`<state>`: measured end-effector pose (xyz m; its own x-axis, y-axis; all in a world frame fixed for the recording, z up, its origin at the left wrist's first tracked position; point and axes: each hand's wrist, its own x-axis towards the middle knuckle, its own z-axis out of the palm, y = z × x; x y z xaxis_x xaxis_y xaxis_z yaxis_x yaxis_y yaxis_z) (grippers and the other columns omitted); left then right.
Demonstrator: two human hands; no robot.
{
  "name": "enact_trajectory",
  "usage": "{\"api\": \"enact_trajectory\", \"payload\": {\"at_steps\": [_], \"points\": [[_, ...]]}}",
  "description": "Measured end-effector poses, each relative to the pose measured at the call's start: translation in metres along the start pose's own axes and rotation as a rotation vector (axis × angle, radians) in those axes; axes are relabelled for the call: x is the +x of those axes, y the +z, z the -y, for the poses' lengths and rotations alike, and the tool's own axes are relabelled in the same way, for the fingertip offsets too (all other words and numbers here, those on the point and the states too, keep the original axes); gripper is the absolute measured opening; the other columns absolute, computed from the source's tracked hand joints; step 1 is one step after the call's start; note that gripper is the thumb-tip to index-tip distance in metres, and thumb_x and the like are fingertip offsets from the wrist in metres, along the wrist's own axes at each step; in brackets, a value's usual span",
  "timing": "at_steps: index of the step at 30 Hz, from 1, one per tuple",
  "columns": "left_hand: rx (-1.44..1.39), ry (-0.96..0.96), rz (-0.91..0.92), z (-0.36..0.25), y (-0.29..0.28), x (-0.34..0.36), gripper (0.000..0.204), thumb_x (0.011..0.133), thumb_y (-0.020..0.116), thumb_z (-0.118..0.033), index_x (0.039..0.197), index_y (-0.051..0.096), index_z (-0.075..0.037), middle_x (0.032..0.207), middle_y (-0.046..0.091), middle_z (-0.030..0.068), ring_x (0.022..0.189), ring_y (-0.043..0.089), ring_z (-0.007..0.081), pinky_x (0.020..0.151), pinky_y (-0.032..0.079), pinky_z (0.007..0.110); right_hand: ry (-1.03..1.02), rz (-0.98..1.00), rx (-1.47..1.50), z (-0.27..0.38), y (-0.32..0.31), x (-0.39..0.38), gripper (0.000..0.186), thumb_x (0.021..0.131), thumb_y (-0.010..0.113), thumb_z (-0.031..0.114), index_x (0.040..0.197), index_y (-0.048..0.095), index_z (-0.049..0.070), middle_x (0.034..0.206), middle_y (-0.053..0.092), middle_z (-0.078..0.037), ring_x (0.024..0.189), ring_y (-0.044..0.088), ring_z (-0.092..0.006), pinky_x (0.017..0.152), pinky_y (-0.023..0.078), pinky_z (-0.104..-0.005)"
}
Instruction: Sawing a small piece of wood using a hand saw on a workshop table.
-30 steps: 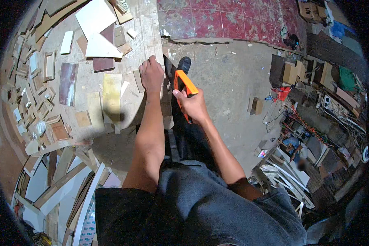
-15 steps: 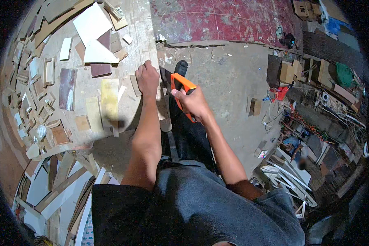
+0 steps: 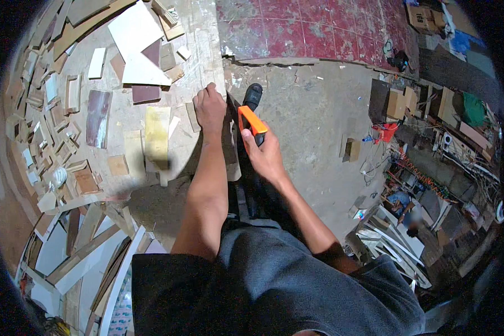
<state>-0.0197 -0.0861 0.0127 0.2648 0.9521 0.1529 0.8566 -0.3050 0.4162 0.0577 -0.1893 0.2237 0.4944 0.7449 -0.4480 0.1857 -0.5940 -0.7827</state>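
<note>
My left hand presses down with bent fingers on a board at the right edge of the cluttered wooden work surface. Just right of it, my right hand grips a handsaw by its orange and black handle, the dark blade lying along the board's edge, partly hidden. Nearby lie a yellow strip, white offcuts and brown pieces. My dark shoe shows beyond the saw.
Concrete floor meets red tiles ahead. Cables, tools and a red object crowd the right side, where a blurred person appears low among boards. Long white and wooden offcuts are piled at the lower left.
The saw and my right hand have shifted slightly along the board's edge, and the hand's angle has changed a little. My left hand stays on the board while the whole view shifts slightly.
</note>
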Motion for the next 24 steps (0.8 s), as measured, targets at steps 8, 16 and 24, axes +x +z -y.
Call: {"api": "enact_trajectory", "payload": {"at_steps": [8,16,24], "points": [[0.025,0.02,-0.002,0.001,0.001,0.0,0.018,0.084,0.064,-0.01,0.102,0.06,-0.008,0.081,0.062,0.0087,0.084,0.062,0.0271,0.077,0.047,0.041,-0.07,0.004,0.045,-0.012,-0.004,0.0,0.033,0.098,0.063,0.022,0.12,0.06,-0.003,0.092,0.067,-0.014,0.088,0.063,-0.0215,0.083,0.049,-0.0367],[-0.038,0.014,0.027,-0.007,-0.002,0.005,0.018,0.087,0.06,-0.007,0.105,0.059,-0.008,0.081,0.06,0.0109,0.083,0.06,0.0306,0.076,0.045,0.045,0.283,0.157,0.119,-0.007,-0.017,0.014,0.03,0.099,0.063,0.024,0.11,0.062,-0.004,0.08,0.059,-0.002,0.073,0.05,-0.0113,0.068,0.046,-0.0303],[-0.007,-0.004,0.043,0.0,-0.003,0.004,0.021,0.086,0.06,-0.008,0.108,0.059,-0.008,0.081,0.061,0.0108,0.084,0.061,0.0307,0.076,0.045,0.045,0.038,0.026,0.094,-0.022,-0.013,-0.03,0.03,0.099,0.063,0.021,0.114,0.062,-0.004,0.091,0.065,-0.005,0.082,0.056,-0.0132,0.078,0.048,-0.0315]]}}
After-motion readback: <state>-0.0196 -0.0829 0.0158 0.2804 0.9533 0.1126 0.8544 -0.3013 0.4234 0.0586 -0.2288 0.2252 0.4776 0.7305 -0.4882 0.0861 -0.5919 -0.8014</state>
